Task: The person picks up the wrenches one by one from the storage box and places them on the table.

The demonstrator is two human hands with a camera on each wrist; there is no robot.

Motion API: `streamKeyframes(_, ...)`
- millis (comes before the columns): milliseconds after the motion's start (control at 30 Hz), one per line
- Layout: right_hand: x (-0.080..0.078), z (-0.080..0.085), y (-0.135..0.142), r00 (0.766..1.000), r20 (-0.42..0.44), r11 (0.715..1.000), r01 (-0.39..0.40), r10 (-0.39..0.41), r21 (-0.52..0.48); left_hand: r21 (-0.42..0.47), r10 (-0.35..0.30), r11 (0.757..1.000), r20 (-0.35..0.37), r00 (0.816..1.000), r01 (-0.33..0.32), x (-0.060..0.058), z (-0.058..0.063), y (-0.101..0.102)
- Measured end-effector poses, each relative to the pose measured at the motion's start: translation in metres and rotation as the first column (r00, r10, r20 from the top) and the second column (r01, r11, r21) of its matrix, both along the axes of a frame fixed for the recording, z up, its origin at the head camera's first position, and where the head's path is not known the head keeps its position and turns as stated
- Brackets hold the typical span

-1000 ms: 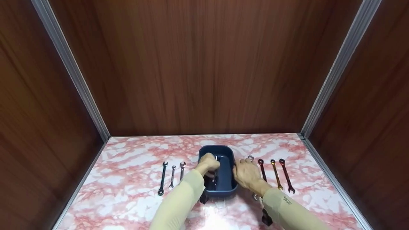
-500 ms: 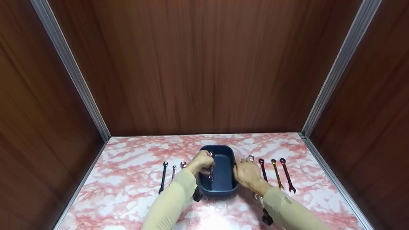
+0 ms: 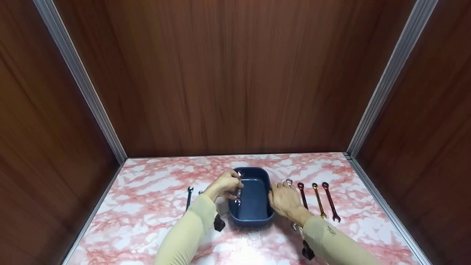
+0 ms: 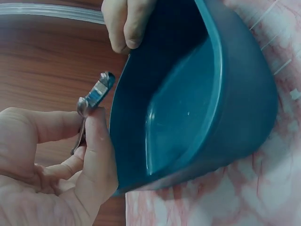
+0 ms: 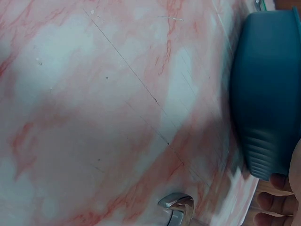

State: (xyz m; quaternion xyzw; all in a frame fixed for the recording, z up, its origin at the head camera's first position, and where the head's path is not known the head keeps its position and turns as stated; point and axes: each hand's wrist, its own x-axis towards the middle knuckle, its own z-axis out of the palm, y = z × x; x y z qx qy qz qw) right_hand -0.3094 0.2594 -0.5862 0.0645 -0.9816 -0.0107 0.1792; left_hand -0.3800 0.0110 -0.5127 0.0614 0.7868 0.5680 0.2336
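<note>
My left hand (image 3: 225, 186) pinches a silver wrench (image 3: 239, 191) between thumb and fingers at the left rim of a blue plastic bin (image 3: 254, 221). The left wrist view shows the wrench (image 4: 95, 94) apart from the bin wall, one end pointing out past the fingertips. On the bin's right side, my right hand (image 3: 284, 200) holds the rim, its fingers bent against the outer wall in the right wrist view. Beneath the right hand lies another silver wrench (image 3: 289, 182), its middle hidden. No other tool shows on the visible bin floor.
Right of the bin lie a red wrench (image 3: 302, 193), a gold wrench (image 3: 319, 200) and a darker red wrench (image 3: 331, 202). To the left are a dark wrench (image 3: 189, 197) and a small silver wrench (image 3: 200, 192), partly behind the left sleeve. Wood-grain panels (image 3: 235, 81) enclose the marbled table (image 3: 147, 206).
My left hand has lifted the silver wrench from inside the bin and moved it left to the rim. The right hand and the bin have stayed in place.
</note>
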Motion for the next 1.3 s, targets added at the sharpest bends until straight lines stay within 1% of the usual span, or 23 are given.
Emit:
streamKeyframes(200,0.0,0.0,0.0,1.0,0.03,1.0,0.003,-0.002,-0.017,0.026,-0.006,1.0,0.032,0.999,0.005,-0.007,-0.002,-0.017)
streamKeyframes(333,0.0,0.001,0.0,0.999,0.039,1.0,0.01,-0.009,-0.01,0.024,0.0,1.0,0.022,1.0,0.0,-0.01,-0.003,-0.027)
streamKeyframes(467,-0.001,0.002,0.0,1.0,0.031,1.0,0.004,-0.003,-0.013,0.041,0.015,0.999,0.029,0.999,-0.017,-0.013,-0.007,-0.036)
streamKeyframes(700,0.0,0.001,0.001,0.999,0.036,1.0,-0.009,0.01,-0.016,0.049,0.026,0.998,0.033,0.999,-0.028,-0.015,-0.013,-0.051)
streamKeyframes(833,0.0,0.0,0.0,1.0,0.01,1.0,-0.012,0.013,-0.018,0.055,0.036,0.998,0.036,0.999,-0.038,-0.016,-0.014,-0.058)
streamKeyframes(933,0.0,0.0,0.0,1.0,-0.009,1.0,-0.018,0.017,-0.024,0.044,0.048,0.998,0.032,0.998,-0.049,-0.016,-0.014,-0.064)
streamKeyframes(1133,0.001,-0.001,0.001,1.0,0.001,1.0,-0.015,0.015,-0.02,0.035,0.057,0.998,0.027,0.998,-0.058,-0.018,-0.015,-0.075)
streamKeyframes(1300,0.0,0.0,0.001,1.0,0.017,1.0,-0.011,0.011,-0.021,0.047,0.092,0.994,0.042,0.995,-0.094,-0.019,-0.017,-0.085)
